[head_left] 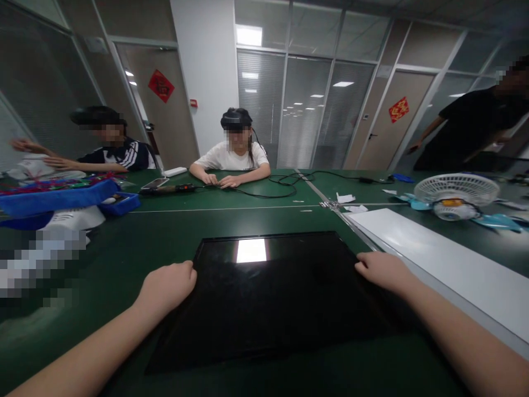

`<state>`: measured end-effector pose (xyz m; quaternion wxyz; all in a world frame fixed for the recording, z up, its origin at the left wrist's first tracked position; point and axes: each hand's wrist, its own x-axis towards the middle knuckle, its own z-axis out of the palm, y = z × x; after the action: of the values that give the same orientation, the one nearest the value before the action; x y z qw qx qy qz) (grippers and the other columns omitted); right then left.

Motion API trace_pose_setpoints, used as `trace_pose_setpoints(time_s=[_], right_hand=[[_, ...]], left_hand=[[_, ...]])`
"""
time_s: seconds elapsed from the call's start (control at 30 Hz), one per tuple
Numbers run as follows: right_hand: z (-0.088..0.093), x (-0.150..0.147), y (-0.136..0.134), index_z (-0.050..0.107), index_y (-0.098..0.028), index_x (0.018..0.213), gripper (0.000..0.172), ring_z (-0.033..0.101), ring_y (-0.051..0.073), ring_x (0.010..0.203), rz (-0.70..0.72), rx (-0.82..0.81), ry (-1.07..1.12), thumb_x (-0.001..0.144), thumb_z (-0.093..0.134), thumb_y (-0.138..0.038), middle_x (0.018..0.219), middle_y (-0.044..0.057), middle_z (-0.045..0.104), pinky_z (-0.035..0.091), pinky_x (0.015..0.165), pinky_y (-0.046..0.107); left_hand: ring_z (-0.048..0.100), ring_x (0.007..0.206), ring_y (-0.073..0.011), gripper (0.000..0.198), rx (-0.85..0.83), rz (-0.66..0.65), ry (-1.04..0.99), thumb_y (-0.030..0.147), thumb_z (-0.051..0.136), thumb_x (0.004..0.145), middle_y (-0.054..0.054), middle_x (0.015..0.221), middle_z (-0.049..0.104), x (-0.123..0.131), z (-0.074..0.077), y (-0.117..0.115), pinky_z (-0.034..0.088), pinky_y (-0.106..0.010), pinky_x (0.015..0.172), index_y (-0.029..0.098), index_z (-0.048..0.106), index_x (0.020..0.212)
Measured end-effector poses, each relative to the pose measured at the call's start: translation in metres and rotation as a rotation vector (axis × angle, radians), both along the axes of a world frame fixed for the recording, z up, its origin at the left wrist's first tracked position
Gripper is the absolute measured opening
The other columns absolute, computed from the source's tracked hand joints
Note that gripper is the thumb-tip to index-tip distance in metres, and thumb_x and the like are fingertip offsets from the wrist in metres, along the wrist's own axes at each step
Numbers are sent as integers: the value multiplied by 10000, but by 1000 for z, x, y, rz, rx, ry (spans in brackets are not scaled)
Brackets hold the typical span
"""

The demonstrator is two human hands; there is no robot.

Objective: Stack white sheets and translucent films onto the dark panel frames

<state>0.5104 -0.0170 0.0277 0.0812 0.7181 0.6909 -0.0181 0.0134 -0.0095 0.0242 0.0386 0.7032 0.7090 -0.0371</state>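
A black flat screen panel (268, 309) lies face up before me, its glossy surface reflecting a ceiling light. My left hand (168, 284) grips the panel's left edge, with the fingers curled and partly hidden. At the opposite edge, my right hand (382, 270) is closed on the panel's right side, fingertips tucked at the rim. The panel appears to be at or just over the green table (111, 264); whether it touches the top all along cannot be made out.
To the right lies a white board (446, 259), with a white fan (457, 193) beyond it. Blue trays (61, 198) stand at left. A black cable (264, 196) crosses the far table. Two people (231, 157) sit opposite and left; another person (467, 127) stands at far right.
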Motion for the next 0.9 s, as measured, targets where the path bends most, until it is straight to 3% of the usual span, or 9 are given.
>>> trace_pose_setpoints(time_s=[0.17,0.33,0.53,0.67,0.9], right_hand=[[2,14,2,630,-221,780,347,622,229,773,-21,64,85,886,342,-384,814,73,678,408,623,305],[-5,47,8,614,-196,1050,373,598,269,934,-239,318,1,897,344,-403,1049,126,657,449,714,353],[-27,109,4,421,-136,1383,708,403,392,1237,-495,356,-47,876,291,-614,1372,236,441,371,920,567],[-38,131,3,393,-165,1415,865,325,415,1307,-593,322,0,812,226,-761,1432,237,379,314,959,618],[-30,124,3,554,-190,1222,751,522,402,1097,-646,243,47,808,259,-743,1237,217,561,421,824,564]], left_hand=[[682,869,-301,521,-21,-5,-21,387,238,892,-174,1002,708,0,-2,1,504,-385,670,131,660,1059],[675,918,-316,535,-26,6,-55,400,262,879,-185,1058,699,-2,-3,3,508,-398,698,120,663,1096],[675,908,-332,532,-12,-10,-29,392,253,878,-196,1033,703,-1,-2,4,503,-433,718,124,670,1069],[668,950,-329,529,-32,-9,-27,396,248,881,-196,1072,695,-1,-2,4,504,-420,722,132,664,1075],[666,951,-337,537,-19,2,-38,418,268,869,-190,1083,695,-4,-5,6,506,-414,703,136,670,1088]])
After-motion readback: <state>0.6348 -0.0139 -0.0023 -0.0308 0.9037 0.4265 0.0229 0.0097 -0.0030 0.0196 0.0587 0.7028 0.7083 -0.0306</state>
